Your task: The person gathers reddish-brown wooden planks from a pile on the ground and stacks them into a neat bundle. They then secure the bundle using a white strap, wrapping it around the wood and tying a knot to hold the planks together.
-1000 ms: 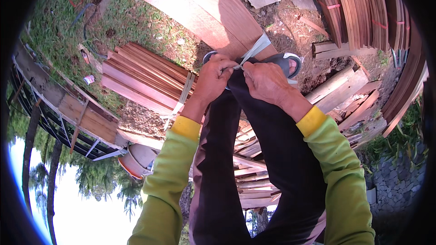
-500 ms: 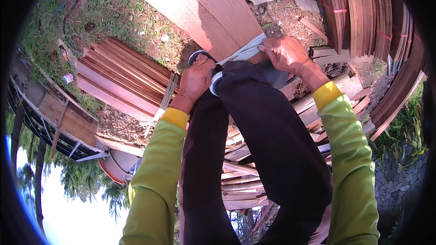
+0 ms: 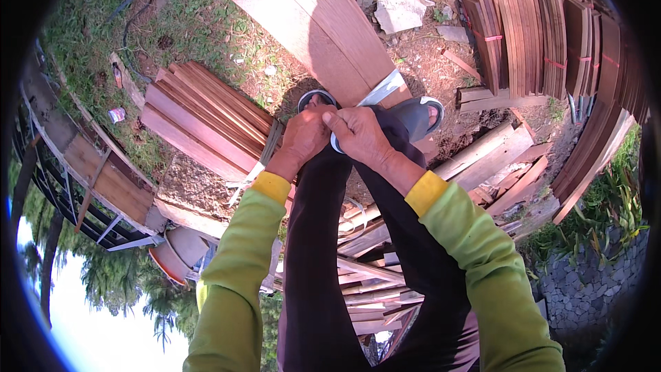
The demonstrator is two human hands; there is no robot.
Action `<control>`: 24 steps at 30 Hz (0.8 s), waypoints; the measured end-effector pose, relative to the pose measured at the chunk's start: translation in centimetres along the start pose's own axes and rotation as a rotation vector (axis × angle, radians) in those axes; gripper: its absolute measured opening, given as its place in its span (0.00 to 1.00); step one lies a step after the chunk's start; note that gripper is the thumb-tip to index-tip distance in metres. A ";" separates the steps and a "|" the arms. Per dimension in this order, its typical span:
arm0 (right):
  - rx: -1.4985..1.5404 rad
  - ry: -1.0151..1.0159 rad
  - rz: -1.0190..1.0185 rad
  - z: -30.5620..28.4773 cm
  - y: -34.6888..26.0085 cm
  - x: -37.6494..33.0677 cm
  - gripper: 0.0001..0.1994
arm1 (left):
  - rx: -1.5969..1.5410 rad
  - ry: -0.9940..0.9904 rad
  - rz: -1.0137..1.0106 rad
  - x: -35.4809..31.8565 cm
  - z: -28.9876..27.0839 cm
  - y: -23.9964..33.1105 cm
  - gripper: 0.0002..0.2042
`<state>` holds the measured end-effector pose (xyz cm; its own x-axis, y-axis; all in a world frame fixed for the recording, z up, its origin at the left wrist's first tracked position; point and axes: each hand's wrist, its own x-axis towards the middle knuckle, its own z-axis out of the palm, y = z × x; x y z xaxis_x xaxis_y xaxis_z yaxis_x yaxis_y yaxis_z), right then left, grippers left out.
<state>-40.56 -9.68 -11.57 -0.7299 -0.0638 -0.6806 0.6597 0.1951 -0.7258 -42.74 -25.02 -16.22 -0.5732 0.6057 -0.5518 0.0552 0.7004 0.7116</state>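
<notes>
My left hand point(image 3: 306, 136) and my right hand point(image 3: 363, 139) meet over my feet, fingers closed in a pinch on a pale flat strap point(image 3: 385, 87). The strap wraps across the near end of a stack of reddish-brown wooden boards point(image 3: 330, 38) and runs toward my fingers; its ends are mostly hidden by the hands. My right sandalled foot point(image 3: 418, 116) is beside the boards' near end. The left foot point(image 3: 318, 99) is just beyond my left hand.
To the left lies a bundle of boards point(image 3: 200, 120) tied with a pale strap point(image 3: 266, 156). Several upright board bundles point(image 3: 523, 41) with red ties stand at the right. Loose scrap wood point(image 3: 492, 155) and flat stone pieces point(image 3: 399, 7) lie around, with grass at the left.
My right hand has moved left from the strap's right side and now meets my left hand. My right knee has shifted aside, showing more of the right foot.
</notes>
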 end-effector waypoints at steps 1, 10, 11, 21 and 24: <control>-0.016 -0.044 -0.044 0.0 0.3 -0.2 0.18 | 0.043 -0.064 -0.085 -0.5 0.0 0.0 0.03; 0.164 -0.298 0.062 -4.3 6.0 5.5 0.22 | 0.101 0.166 0.180 -0.8 3.7 -7.2 0.10; 0.227 -0.262 0.105 -3.9 5.7 5.0 0.22 | 0.098 0.143 0.184 -0.8 3.4 -7.4 0.10; -0.147 -0.362 -0.360 -3.0 5.3 3.3 0.19 | 0.117 0.151 0.156 -2.7 2.5 -6.3 0.07; -0.185 -0.402 -0.280 -3.1 5.5 5.2 0.19 | 0.105 0.159 0.177 -2.2 3.5 -7.9 0.06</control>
<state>-41.28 -5.92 -18.73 -0.7235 -0.5020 -0.4739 0.3799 0.2836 -0.8805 -39.04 -30.51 -22.17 -0.6678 0.6612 -0.3420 0.2456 0.6293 0.7373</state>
